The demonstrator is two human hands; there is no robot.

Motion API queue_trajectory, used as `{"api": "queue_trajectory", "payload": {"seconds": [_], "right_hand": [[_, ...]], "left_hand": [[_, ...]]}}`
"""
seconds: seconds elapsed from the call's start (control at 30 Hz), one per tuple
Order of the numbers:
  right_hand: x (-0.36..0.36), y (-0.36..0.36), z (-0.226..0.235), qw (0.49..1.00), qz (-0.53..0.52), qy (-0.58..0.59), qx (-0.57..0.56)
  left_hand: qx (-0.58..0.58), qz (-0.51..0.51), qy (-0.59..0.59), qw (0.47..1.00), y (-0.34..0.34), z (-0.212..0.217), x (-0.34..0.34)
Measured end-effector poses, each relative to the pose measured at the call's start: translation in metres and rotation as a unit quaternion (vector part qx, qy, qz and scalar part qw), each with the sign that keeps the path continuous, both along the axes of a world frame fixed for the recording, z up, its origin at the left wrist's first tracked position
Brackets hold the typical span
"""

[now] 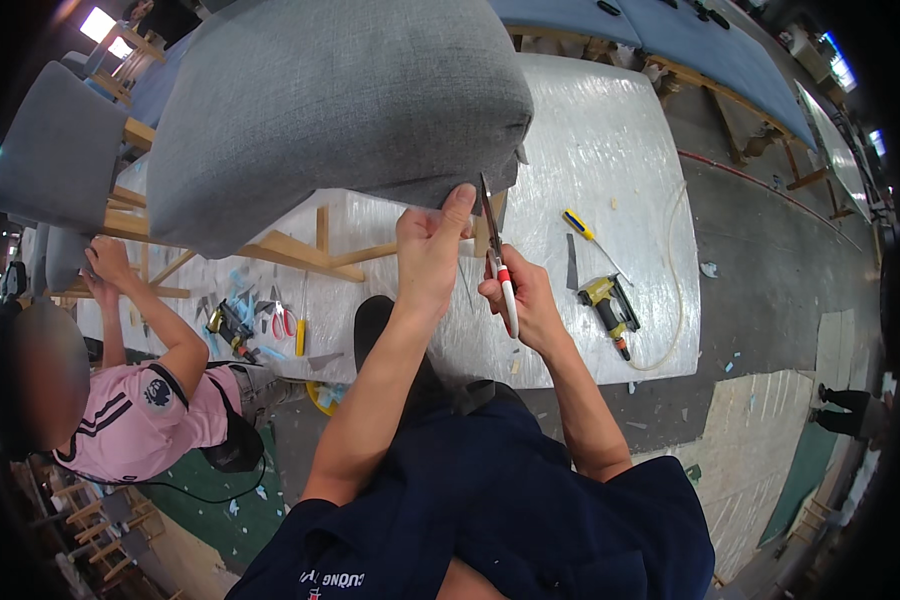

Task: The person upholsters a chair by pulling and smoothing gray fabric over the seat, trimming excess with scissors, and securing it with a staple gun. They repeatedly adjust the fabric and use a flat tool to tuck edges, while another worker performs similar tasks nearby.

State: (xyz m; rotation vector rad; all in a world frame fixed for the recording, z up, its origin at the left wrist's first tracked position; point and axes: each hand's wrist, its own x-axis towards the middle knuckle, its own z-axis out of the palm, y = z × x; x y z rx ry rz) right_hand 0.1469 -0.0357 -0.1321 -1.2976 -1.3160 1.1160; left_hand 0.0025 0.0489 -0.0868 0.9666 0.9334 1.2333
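A grey upholstered chair (340,100) lies tipped on the work table, its pale wooden legs (295,255) pointing toward me. My left hand (429,250) pinches the loose edge of the chair's grey fabric near its lower right corner, thumb on top. In my right hand (527,300) is a pair of scissors (507,283) with red-and-white handles. Their blades point away from me and reach the fabric edge just right of my left thumb. The blades look nearly closed; whether cloth lies between them is hard to see.
The table (610,130) is wrapped in shiny plastic film. To the right lie a yellow-and-blue screwdriver (578,224) and a staple gun (608,305) with a hose. At left, a co-worker in a pink shirt (155,415) handles another grey chair (55,150), near a second staple gun (232,328).
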Motion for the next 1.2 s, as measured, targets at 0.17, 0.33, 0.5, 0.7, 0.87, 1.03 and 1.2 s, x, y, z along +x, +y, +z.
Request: {"api": "queue_trajectory", "payload": {"seconds": [0.17, 0.33, 0.5, 0.7, 0.87, 1.03, 1.2], "right_hand": [[-0.002, -0.003, 0.005, 1.000, -0.012, -0.005, -0.001], [0.000, -0.013, -0.018, 0.997, -0.078, 0.022, 0.012], [0.037, -0.049, -0.176, 0.927, -0.207, -0.270, -0.159], [0.061, -0.054, -0.260, 0.860, -0.295, -0.397, 0.124], [-0.023, 0.006, -0.078, 0.974, -0.057, 0.102, 0.195], [-0.097, 0.051, -0.001, 0.894, -0.087, 0.297, 0.324], [-0.120, 0.049, 0.024, 0.863, -0.158, 0.399, 0.267]], "left_hand": [[-0.005, -0.015, 0.009, 1.000, -0.001, -0.003, -0.004], [-0.013, -0.021, 0.031, 0.999, -0.002, -0.001, -0.006], [-0.022, -0.073, 0.126, 0.989, 0.003, 0.009, -0.016], [0.166, -0.170, 0.318, 0.918, -0.019, 0.042, -0.044], [0.506, -0.029, 0.369, 0.779, -0.008, 0.124, -0.060], [0.588, 0.037, 0.538, 0.603, 0.023, 0.174, -0.040], [0.542, -0.010, 0.627, 0.560, 0.030, 0.163, -0.034]]}}
